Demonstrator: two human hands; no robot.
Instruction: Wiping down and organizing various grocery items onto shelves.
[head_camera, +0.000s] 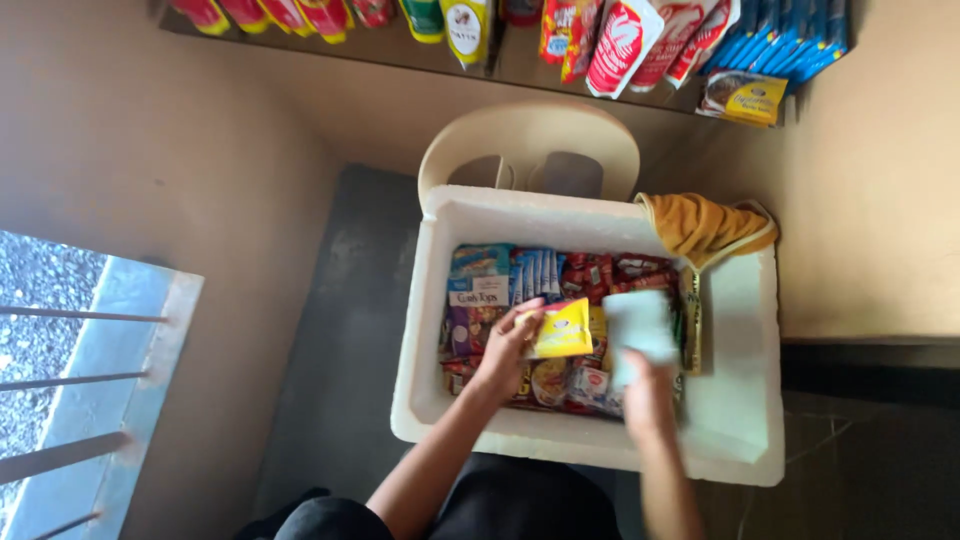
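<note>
The left hand (505, 352) has its fingers closed on a yellow packet (563, 330), held just above the packed snacks at the centre of the frame. The right hand (648, 395) grips a pale packet (640, 327) (blurred, so the hold is hard to read). Both sit over the white foam box (745, 420) of packets (500, 290). Lifting each packet straight up seems wise, so neighbours stay put. An orange cloth (700, 228) drapes over the box's upper right corner.
</note>
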